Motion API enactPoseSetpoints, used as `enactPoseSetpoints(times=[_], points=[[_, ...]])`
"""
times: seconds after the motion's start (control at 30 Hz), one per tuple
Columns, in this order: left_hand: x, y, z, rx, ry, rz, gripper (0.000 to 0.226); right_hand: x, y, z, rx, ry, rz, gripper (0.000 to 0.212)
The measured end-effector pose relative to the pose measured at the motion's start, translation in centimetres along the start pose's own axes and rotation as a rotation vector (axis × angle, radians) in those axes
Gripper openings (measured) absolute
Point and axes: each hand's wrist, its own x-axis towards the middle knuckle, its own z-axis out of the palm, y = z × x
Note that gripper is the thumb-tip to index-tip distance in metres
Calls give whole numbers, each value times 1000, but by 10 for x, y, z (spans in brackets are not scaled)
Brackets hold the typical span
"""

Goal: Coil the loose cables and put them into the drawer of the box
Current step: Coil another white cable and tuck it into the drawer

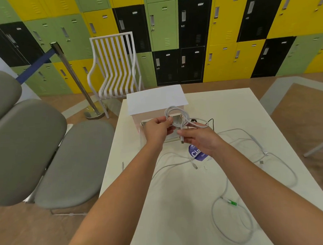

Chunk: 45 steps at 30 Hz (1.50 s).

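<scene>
Two bare hands work a white cable above a white worktop (231, 107); the left hand (158, 129) pinches a coiled white cable (176, 115) at the loops' left side, fingers curled round the strands, holding the coil upright in the air just in front of the box (155, 101); the right hand (199, 139) pinches the same cable's free end, its plug (181, 140) hanging just below the fingertips; the white box stands at the worktop's far edge, its drawer (171, 135) pulled out toward the person beneath the hands; more loose white cables (271, 154) sprawl across the worktop to the right and near side, one bearing a green connector (233, 203); a thin black cable (211, 122) lies just right of the box; a purple printed label (197, 154) sits partly hidden under the right wrist; grey padded seats (46, 147), a white slatted chair (114, 68) and a barrier post (72, 70) stand to the left, before a wall of green, yellow and black lockers (190, 36).
</scene>
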Motion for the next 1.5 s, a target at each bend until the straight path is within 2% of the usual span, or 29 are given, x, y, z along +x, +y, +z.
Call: enactPoseSetpoints(times=[0.07, 0.2, 0.3, 0.4, 0.5, 0.57, 0.67, 0.73, 0.8, 0.9, 1.03, 1.1, 1.23, 1.3, 1.37, 1.5], points=[[0, -2, 3, -9, 35, 3, 22, -3, 2, 2, -21, 1, 56, 35], [6, -1, 1, 14, 87, 32, 22, -8, 10, -3, -158, -53, 197, 49], [7, -2, -2, 55, 109, 59, 21, -13, 15, -6, -252, -115, 217, 57], [6, -8, -3, 86, 94, 81, 18, -15, 13, -3, -285, -129, 175, 51], [4, -14, -4, 86, 60, 93, 23, -10, 11, 5, -261, -11, 124, 45], [2, -17, -4, 51, 35, 91, 29, -6, 8, 9, -159, 87, 124, 42], [-1, -16, -1, -33, -17, 102, 36, -3, 4, 11, -50, 130, 179, 21], [-4, -13, 2, -76, -35, 105, 38, 0, 2, 12, -124, 179, 201, 34], [-7, -10, 4, -98, -27, 94, 38, 0, -1, 15, -158, 269, 172, 37], [-10, -8, 5, -74, -24, 97, 33, -3, -6, 20, -182, 399, 88, 30], [-10, -11, 4, 82, -51, 109, 18, -2, -6, 20, -175, 496, -26, 27], [-12, -9, 3, 157, -120, 98, 17, -2, -6, 19, -171, 494, -31, 26], [-14, 2, -5, 179, -376, 8, 32, -2, -6, 15, -202, 495, -48, 27], [-15, 11, -9, 191, -464, -56, 24, -3, -9, 14, -257, 480, -59, 21], [-14, 18, -10, 200, -460, -124, 29, -3, -10, 13, -330, 457, -87, 11], [-11, 19, -5, 262, -295, -123, 38, -2, -9, 17, -420, 436, -165, 9]])
